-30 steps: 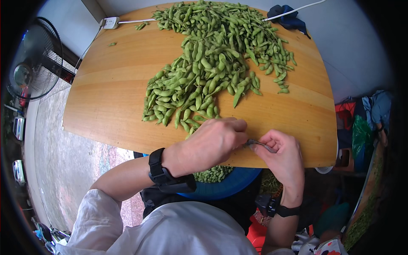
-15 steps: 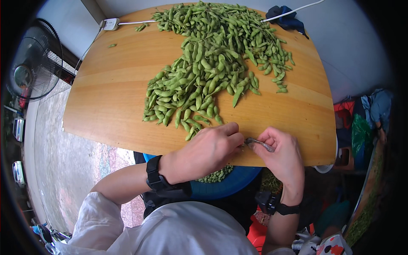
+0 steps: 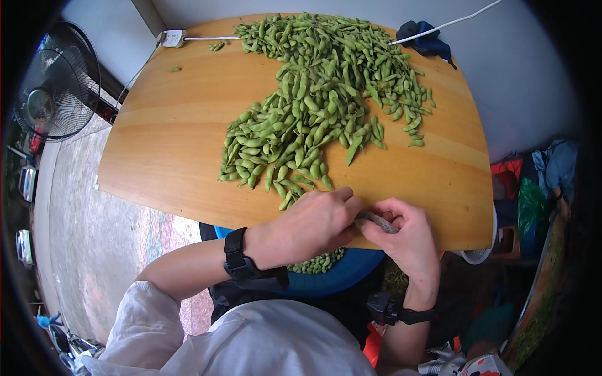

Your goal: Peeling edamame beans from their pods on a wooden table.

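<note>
A big heap of green soybean pods (image 3: 301, 119) spreads over the wooden table (image 3: 169, 135). At the table's near edge my left hand (image 3: 313, 219) is closed, its fingers pinched together; whatever is between them is hidden. Close against its fingertips, my right hand (image 3: 407, 235) grips a narrow, curved grey metal tool (image 3: 377, 221), whose exact kind I cannot make out. Below the edge, partly covered by my left forearm, a blue basin (image 3: 351, 272) holds shelled green beans (image 3: 316, 262).
A white power strip (image 3: 174, 39) and its cable lie at the far left, with a few stray pods near them. A dark cloth (image 3: 426, 41) lies at the far right corner. A black fan (image 3: 56, 81) stands at left. Another person's hand (image 3: 563, 207) shows at far right.
My hands have come closer together, and the tool in my right hand has turned slightly, its end now nearer my left fingers. The whole view has shifted a little.
</note>
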Demonstrator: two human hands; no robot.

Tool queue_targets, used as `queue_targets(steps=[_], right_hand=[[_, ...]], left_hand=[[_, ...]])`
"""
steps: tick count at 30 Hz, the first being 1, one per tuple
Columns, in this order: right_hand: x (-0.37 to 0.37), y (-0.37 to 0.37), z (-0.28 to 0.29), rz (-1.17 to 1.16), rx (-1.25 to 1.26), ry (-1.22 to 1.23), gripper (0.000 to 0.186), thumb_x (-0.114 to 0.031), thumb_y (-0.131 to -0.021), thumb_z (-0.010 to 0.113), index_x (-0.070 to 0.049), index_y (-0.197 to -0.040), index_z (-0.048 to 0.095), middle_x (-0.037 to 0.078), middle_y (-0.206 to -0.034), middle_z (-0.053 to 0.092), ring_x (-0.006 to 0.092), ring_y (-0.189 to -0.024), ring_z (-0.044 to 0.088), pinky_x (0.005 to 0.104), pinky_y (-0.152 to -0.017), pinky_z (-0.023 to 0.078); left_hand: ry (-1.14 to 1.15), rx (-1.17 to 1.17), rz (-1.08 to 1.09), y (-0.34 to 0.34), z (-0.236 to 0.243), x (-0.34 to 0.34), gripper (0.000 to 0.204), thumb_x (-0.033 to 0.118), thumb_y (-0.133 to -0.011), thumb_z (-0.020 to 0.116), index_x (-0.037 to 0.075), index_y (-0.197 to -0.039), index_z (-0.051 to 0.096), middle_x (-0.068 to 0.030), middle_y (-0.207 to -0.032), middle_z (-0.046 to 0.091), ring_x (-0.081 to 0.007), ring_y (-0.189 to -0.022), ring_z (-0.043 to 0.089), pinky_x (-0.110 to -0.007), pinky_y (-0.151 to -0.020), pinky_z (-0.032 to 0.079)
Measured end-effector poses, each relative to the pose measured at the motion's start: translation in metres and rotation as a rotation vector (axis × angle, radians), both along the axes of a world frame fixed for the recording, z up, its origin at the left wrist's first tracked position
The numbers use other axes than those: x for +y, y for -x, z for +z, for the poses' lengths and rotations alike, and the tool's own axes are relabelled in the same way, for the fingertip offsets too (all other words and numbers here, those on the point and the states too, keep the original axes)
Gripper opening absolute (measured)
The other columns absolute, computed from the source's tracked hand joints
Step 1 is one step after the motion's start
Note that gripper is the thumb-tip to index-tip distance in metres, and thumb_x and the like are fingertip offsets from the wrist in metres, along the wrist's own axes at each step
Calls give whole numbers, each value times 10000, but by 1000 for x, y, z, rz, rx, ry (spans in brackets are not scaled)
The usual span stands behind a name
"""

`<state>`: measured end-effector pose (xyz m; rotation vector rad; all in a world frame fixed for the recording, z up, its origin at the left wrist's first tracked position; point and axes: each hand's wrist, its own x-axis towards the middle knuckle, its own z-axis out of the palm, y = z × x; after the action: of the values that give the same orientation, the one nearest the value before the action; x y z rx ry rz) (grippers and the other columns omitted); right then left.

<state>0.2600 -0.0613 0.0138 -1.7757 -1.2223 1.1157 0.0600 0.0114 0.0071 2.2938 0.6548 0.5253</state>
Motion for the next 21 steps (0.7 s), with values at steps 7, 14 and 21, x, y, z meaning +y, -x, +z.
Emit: queue_targets(steps=[7,14,21], right_hand=[[1,3,-3,66,-77,-162,334,-223,-832,880,30,-1010,755,95,-853,701,151,-709,654,313,-647,545],[4,12,4,-50,-195,-97,339,-253,-937,801,44,-870,652,74,-615,530,128,-578,430,333,-553,420],[8,7,5,-26,240,15,172,-118,-926,799,27,-988,730,-18,-776,675,51,-644,545,242,-588,458]], left_hand=[[23,-101,-31,3,-6,9,282,68,-826,748,-26,-1068,640,-206,-917,630,-434,-821,659,-494,-712,544],[17,-141,-11,3,-14,12,250,68,-860,738,-25,-1080,664,-201,-926,666,-418,-845,676,-472,-728,556],[70,-279,29,2,-15,6,249,48,-853,769,-18,-1078,683,-158,-921,684,-334,-840,696,-399,-728,574]])
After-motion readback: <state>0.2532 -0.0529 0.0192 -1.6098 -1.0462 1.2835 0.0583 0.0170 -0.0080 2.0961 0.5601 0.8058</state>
